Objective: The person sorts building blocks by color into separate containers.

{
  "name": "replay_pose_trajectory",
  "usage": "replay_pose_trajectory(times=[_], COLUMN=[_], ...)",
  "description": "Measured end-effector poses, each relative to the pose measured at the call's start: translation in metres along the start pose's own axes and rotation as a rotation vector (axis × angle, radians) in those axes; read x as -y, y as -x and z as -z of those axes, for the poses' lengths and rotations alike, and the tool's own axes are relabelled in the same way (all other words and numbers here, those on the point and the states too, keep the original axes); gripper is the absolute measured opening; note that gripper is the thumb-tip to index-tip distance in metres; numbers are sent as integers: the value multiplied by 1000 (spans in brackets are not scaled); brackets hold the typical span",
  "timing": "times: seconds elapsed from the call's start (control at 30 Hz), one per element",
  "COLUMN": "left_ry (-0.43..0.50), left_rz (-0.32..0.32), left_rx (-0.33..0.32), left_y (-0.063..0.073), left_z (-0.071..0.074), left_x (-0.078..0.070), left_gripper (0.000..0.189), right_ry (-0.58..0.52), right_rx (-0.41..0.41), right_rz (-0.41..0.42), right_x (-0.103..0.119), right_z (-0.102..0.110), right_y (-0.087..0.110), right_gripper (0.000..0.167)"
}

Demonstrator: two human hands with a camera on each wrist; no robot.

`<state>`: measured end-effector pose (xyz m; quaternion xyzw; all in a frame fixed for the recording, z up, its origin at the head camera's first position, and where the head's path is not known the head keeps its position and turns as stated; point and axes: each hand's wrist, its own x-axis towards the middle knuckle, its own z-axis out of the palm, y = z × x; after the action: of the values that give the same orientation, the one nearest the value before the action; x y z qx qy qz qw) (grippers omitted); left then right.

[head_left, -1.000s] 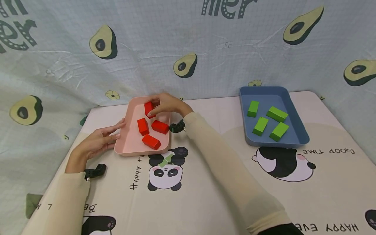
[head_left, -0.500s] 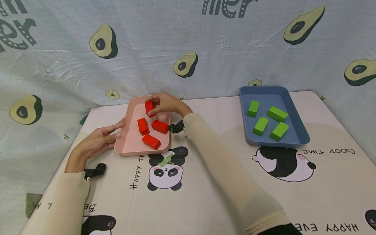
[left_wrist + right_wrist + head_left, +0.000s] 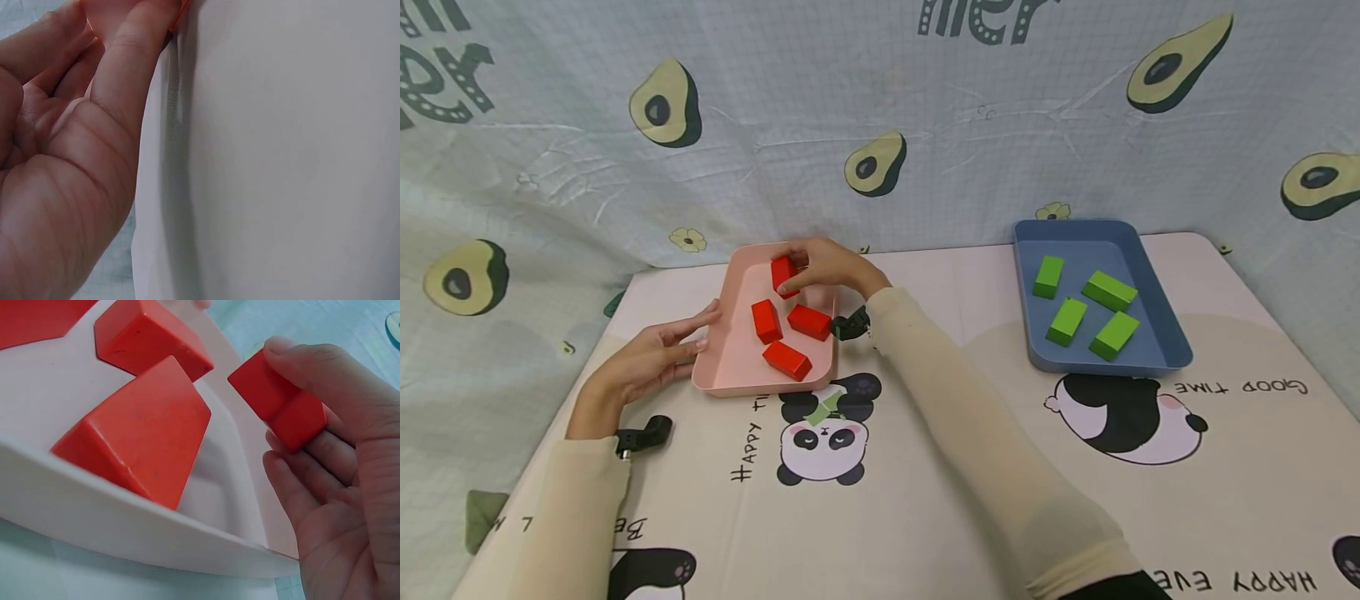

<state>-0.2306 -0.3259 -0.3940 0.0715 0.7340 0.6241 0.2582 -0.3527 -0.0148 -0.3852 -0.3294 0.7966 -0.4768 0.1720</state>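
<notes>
In the head view my right hand pinches a red block between thumb and fingers, at the back of the pink tray. The right wrist view shows this held block close up, with the thumb on its upper side. Several other red blocks lie in the same tray, one red block near its right wall. At the tray's left side, my left hand touches the outer wall with fairly straight fingers and thumb. The left wrist view shows the left hand, its fingertips partly cut off.
A blue tray stands at the back right, holding several green blocks, one green block among them. A patterned cloth hangs behind the table. Black wrist cameras sit near both hands, the right one close to the pink tray's right wall.
</notes>
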Motion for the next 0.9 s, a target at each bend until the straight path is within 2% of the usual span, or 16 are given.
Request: replay_pose_trajectory(times=[0.37, 0.7, 0.9], left_ry=[0, -21, -29], left_rz=[-8, 2, 4], left_rx=[9, -9, -14], left_y=[1, 1, 1], left_z=[-1, -1, -2], left_x=[-1, -3, -2], left_gripper=[65, 66, 66], right_ry=[30, 80, 184], right_rx=[-4, 17, 32], right_rz=[0, -16, 39], right_x=[0, 4, 10], right_z=[1, 2, 14], right_y=[1, 5, 17], right_gripper=[60, 65, 58])
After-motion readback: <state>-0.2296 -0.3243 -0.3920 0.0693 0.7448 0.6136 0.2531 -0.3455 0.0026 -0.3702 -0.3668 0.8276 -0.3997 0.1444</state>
